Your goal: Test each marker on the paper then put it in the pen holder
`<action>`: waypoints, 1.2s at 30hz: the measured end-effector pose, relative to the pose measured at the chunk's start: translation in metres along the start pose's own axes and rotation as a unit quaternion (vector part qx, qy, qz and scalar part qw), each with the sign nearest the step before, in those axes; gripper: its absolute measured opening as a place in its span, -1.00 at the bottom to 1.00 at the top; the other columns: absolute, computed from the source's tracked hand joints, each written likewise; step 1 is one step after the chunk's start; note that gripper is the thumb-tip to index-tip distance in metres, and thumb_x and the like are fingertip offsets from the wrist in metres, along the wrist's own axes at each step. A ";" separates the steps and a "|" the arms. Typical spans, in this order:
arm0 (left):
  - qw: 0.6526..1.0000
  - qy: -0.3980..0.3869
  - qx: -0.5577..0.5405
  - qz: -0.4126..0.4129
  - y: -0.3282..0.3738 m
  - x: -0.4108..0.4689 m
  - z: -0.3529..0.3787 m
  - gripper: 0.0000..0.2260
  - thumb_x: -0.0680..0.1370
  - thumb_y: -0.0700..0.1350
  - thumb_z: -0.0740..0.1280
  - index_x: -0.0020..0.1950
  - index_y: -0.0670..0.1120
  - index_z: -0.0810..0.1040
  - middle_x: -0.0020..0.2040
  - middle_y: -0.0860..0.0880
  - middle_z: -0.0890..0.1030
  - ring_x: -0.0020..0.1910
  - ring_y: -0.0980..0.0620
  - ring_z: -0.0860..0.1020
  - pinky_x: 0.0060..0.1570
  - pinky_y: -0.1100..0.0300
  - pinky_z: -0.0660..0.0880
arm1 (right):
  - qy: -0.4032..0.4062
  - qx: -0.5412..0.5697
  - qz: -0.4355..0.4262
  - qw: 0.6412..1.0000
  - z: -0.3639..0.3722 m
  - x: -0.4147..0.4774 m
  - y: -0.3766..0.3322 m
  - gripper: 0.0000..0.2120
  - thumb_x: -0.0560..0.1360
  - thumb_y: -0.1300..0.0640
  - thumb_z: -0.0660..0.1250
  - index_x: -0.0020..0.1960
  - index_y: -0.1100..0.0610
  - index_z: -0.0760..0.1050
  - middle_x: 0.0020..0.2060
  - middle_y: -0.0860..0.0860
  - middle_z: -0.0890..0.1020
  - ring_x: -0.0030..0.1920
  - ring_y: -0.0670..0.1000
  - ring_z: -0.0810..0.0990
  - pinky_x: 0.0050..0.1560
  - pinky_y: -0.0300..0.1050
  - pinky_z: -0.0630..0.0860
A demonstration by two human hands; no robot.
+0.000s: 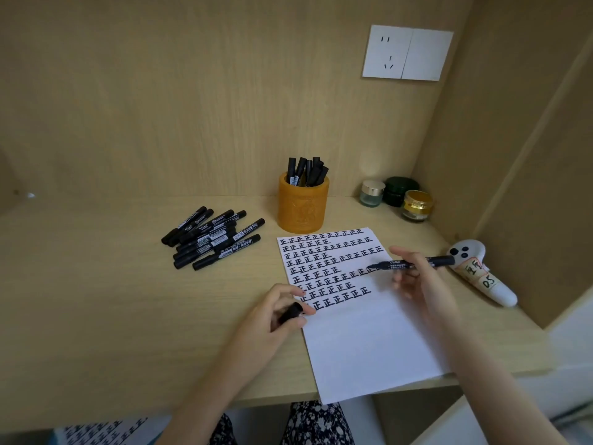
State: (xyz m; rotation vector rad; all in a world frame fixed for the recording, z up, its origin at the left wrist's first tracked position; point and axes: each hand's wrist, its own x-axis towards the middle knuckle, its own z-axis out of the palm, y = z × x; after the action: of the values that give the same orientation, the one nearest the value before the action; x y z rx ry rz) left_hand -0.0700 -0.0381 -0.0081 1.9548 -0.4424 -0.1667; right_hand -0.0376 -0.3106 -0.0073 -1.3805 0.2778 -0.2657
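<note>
Hands, head view. Right hand grips an uncapped black marker around its barrel, with the nib down on the paper at the end of a row of written characters. Judgement: mid test stroke. Left hand pinches the cap between thumb and fingers at the paper's left edge. It probably steadies the sheet and keeps the cap ready for recapping.

Pen holder: amber-yellow, upright, just beyond the paper's far edge. Several capped markers stand in it, leaning. It sits within a short reach of the writing hand, which suits the drop-off step.

Loose markers: a capped pile left of the paper, on the side of the left hand. I take these to be the untested supply, so a fair share of the task is left.

Rows of characters cover the paper's far half and the near half is blank. Its near edge overhangs the desk front.

Surface: light wood desk, matte, set in an alcove of the same wood.
- Three small jars stand beyond the paper's far right corner.
- A white controller with handwritten labels lies to the paper's right.
- A wall socket is on the back panel, high above the paper.
</note>
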 end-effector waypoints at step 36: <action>1.000 0.005 0.028 0.008 -0.016 0.006 0.001 -0.79 0.51 -0.07 0.35 0.08 0.21 0.55 -0.05 0.34 0.63 -0.26 0.00 0.52 -0.33 0.35 0.30 | 0.081 -0.235 -0.089 0.964 0.013 0.006 0.013 -0.73 0.48 0.17 0.40 -0.34 0.24 0.46 -0.59 -0.11 0.36 -0.54 -0.15 0.27 -0.51 -0.32 0.19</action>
State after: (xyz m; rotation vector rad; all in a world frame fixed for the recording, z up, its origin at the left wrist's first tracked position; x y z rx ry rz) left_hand -0.0611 -0.0359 -0.0226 2.0063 -0.4609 -0.1345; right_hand -0.0276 -0.2981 -0.0185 -1.8619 0.3679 -0.4859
